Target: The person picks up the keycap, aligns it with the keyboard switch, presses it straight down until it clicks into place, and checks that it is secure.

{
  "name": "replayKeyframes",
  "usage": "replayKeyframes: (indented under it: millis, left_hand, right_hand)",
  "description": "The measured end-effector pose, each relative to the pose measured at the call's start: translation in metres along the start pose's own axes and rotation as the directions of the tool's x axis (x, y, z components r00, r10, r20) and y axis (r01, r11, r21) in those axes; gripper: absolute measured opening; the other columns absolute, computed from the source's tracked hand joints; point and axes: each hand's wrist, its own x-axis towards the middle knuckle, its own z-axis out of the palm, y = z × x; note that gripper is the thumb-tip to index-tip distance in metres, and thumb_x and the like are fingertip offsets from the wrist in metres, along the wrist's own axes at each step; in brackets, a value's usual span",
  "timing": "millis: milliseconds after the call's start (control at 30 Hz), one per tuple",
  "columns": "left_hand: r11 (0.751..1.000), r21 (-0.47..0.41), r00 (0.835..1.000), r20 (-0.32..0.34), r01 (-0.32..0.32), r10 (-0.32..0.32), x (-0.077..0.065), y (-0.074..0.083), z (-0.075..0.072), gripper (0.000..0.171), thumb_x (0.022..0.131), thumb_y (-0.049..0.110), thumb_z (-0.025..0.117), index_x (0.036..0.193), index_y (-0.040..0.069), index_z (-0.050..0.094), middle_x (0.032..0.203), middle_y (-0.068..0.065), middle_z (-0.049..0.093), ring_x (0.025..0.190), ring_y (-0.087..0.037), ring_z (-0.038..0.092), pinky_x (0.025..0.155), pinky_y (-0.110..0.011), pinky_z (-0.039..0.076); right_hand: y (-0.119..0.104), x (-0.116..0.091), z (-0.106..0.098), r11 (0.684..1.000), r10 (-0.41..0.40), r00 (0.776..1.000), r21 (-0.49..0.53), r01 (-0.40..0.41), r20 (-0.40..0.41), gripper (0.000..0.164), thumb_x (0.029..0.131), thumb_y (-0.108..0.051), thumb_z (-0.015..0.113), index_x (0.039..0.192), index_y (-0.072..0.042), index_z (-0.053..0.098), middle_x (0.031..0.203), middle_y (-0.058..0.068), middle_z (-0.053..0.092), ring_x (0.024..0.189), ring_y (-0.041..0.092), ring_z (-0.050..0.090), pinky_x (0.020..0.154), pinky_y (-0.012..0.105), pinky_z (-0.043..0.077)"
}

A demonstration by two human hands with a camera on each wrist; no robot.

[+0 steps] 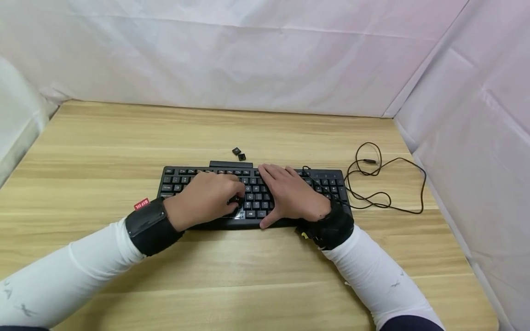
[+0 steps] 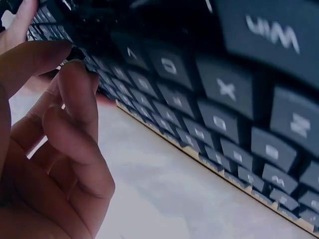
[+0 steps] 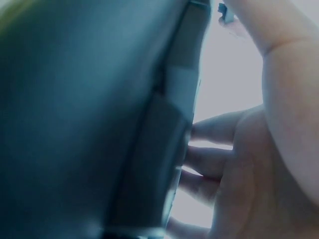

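A black keyboard (image 1: 256, 195) lies across the table, its white-lettered keys (image 2: 227, 89) close up in the left wrist view. My left hand (image 1: 209, 197) is over its middle, fingers curled, pinching a small black keycap (image 3: 227, 13) between thumb and fingertips just above the keys. Part of that keycap is hidden by the fingers. Spread over the keys right of the middle, my right hand (image 1: 290, 195) rests on the keyboard, thumb at the front edge and fingers reaching to the back edge. Two loose keycaps (image 1: 242, 157) lie behind the keyboard.
A thin black cable (image 1: 389, 207) loops over the table at the right, its plug (image 1: 369, 161) near the back; part of it crosses the keyboard's right end. White cloth walls (image 1: 232, 59) border the back and sides of the wooden table (image 1: 248, 276).
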Motion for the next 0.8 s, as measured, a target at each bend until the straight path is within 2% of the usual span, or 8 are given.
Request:
replayKeyframes:
  millis: [300,633,800]
  left_hand:
    - [1.000,-0.005,1.000,0.021,0.003,-0.003,-0.002,0.006,0.006,0.013,0.075,0.024,0.077,0.084,0.016,0.072,0.083,0.002,0.066,0.067,-0.013,0.061,0.055,-0.036,0.055]
    - [0.998,0.052,1.000,-0.012,0.028,-0.027,-0.006,0.010,0.009,0.012,0.076,0.023,0.077,0.083,0.015,0.073,0.076,-0.001,0.063,0.061,-0.017,0.060,0.051,-0.038,0.055]
    - [0.998,0.048,0.999,-0.022,0.050,-0.049,-0.005,0.013,0.011,0.011,0.076,0.022,0.077,0.083,0.014,0.073,0.076,-0.002,0.064,0.061,-0.017,0.060,0.051,-0.038,0.055]
  right_hand:
    - [0.000,0.001,0.001,1.000,-0.001,1.000,-0.002,0.001,-0.001,0.136,0.052,-0.079,0.067,0.149,0.000,0.013,0.154,0.018,0.021,0.137,0.029,0.018,0.111,0.055,0.020]
    - [0.000,0.001,0.000,1.000,-0.004,1.000,0.007,0.004,0.013,0.136,0.052,-0.078,0.067,0.149,0.000,0.013,0.154,0.018,0.019,0.137,0.029,0.016,0.111,0.054,0.018]
    - [0.000,0.000,0.000,1.000,-0.003,1.000,0.005,0.003,0.008,0.134,0.054,-0.077,0.067,0.150,-0.001,0.013,0.154,0.018,0.021,0.137,0.028,0.017,0.111,0.054,0.019]
